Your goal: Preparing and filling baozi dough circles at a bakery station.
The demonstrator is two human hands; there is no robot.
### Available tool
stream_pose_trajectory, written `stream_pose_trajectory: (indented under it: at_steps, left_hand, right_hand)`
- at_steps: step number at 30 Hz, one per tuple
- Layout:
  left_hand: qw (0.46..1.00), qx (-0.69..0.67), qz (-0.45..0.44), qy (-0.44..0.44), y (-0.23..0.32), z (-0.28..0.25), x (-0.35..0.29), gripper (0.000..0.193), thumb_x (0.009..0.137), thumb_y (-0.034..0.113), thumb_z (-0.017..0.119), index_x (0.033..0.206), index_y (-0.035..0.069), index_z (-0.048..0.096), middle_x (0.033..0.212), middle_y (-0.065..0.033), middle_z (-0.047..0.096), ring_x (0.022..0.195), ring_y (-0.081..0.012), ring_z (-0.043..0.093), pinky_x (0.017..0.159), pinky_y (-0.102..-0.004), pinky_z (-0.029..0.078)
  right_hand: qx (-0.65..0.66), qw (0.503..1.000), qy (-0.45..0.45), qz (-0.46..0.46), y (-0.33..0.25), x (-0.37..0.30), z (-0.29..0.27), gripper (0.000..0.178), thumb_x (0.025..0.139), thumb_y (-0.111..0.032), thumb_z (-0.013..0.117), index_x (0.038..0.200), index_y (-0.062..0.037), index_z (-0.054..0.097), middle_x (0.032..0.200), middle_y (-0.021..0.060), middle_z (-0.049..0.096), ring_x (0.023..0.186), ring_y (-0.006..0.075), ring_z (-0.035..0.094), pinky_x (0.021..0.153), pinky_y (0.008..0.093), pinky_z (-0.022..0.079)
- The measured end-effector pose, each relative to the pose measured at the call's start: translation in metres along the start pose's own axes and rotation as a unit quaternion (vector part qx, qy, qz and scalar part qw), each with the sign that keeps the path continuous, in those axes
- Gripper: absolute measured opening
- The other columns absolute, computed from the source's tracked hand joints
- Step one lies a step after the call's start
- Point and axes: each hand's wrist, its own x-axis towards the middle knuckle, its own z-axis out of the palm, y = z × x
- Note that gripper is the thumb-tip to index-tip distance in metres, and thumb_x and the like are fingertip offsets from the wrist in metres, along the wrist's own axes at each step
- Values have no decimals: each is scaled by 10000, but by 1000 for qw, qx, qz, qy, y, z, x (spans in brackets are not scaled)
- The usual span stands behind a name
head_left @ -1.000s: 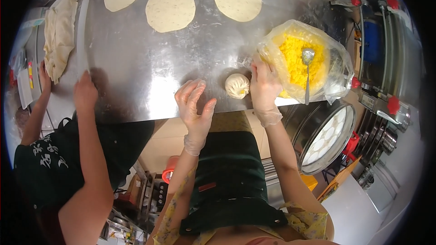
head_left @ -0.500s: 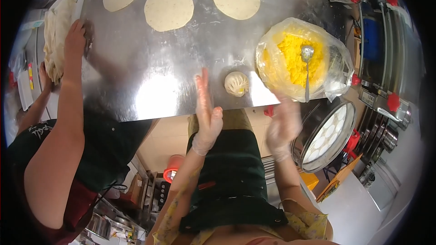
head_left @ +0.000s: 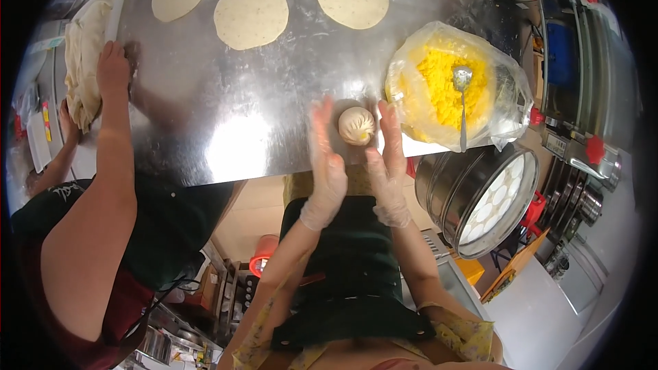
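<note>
1. While both my hands are raised with nothing gripped, the pleated bun [head_left: 356, 126] sits between them, upright near the steel table's [head_left: 178, 89] front edge, its gathered top showing a little yellow.
2. My left hand [head_left: 327, 168] is just left of the bun, fingers open and stretched away from me, slightly blurred, thumb apart from them.
3. My right hand [head_left: 389, 170] is just right of the bun, fingers also straight and open, thumb spread at its near side; whether any fingertip touches the dough, I cannot tell.
4. Clear, thin gloves cover both my hands to the wrist.
5. To the right of the bun rests a clear plastic bag [head_left: 508, 99], open over crumbly yellow filling [head_left: 439, 85], a metal spoon [head_left: 463, 111] lying in it.
6. Beyond the bun, flat dough rounds [head_left: 251, 16] lie spaced apart.
7. Nearer me and right of the bun stands a round metal container [head_left: 444, 195] holding pale discs.
8. Far left of the bun is a co-worker's bare hand [head_left: 113, 68].
</note>
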Motion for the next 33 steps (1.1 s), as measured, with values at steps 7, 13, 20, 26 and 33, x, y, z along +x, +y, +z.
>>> stream_pose_trajectory:
  at_steps: [7,13,20,26,33]
  left_hand:
    - [988,96,97,72,-20,-28,12,597,1037,366,348,1496,4,226,1479,-230,353,1359,-319,377,1133,-456,292]
    - [985,123,92,77,-18,-18,13,546,1023,350,394,1395,-49,369,1404,-219,443,1290,-319,445,1095,-438,343]
    - [965,211,117,102,-19,-19,13,478,1030,334,388,1317,-41,454,1329,-185,500,1210,-292,484,1032,-419,391]
    - [959,250,113,71,-14,-5,11,399,1035,226,371,1296,-57,474,1304,-194,524,1165,-297,527,1015,-407,421]
    - [903,385,187,36,-30,-27,20,423,1039,230,435,1325,-81,454,1312,-233,508,1199,-307,508,1061,-385,383]
  right_hand:
    - [-266,955,-59,-121,-34,38,15,733,576,-264,872,1199,-63,542,1175,143,542,1027,285,565,822,390,511]
    - [-400,909,6,-115,-17,35,32,289,762,-162,599,1031,-57,613,988,118,593,823,231,619,575,299,528]
    - [-315,948,-6,-46,-36,1,-11,273,709,-140,636,970,-71,595,939,105,554,850,249,596,597,318,537]
    - [-116,986,58,104,6,-95,-173,735,680,-169,815,1348,-144,509,1212,108,559,1038,295,618,840,384,542]
    - [-209,873,262,356,200,-195,-304,575,696,-139,789,1223,-63,572,1148,149,607,982,356,626,822,432,513]
